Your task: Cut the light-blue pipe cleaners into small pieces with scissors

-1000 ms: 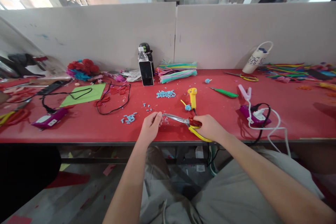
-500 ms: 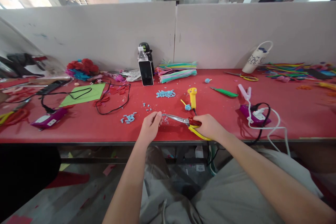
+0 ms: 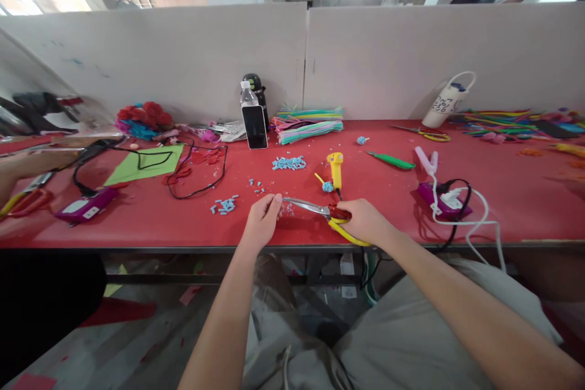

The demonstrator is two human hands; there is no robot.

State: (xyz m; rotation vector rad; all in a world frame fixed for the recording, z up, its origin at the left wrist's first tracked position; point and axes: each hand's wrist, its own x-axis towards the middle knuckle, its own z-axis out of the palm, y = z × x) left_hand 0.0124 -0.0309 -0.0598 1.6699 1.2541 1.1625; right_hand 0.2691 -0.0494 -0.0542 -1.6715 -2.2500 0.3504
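My right hand [image 3: 368, 220] is closed round the red and yellow handles of the scissors [image 3: 308, 205], whose blades point left. At their tips my left hand [image 3: 264, 217] is pinched; what it holds is too small to make out. Tiny scraps lie on the red table [image 3: 164, 228] under the blades. Small blue pieces form one pile [image 3: 289, 163] beyond my hands and a looser one [image 3: 223, 206] to the left. A yellow glue gun [image 3: 336, 169] stands behind the scissors, beside a blue ball on a yellow stem [image 3: 327, 186].
Behind are a phone [image 3: 254, 127] against a bottle and a bundle of pipe cleaners [image 3: 308, 124]. To the right lie a green-handled tool [image 3: 393, 161], other scissors [image 3: 432, 134] and a purple power strip [image 3: 441, 201] with cables. Another person's hand [image 3: 41, 158] is at far left.
The other person's hand has come further into view at far left, and the black cable there has shifted. My hands and the scissors have hardly moved.
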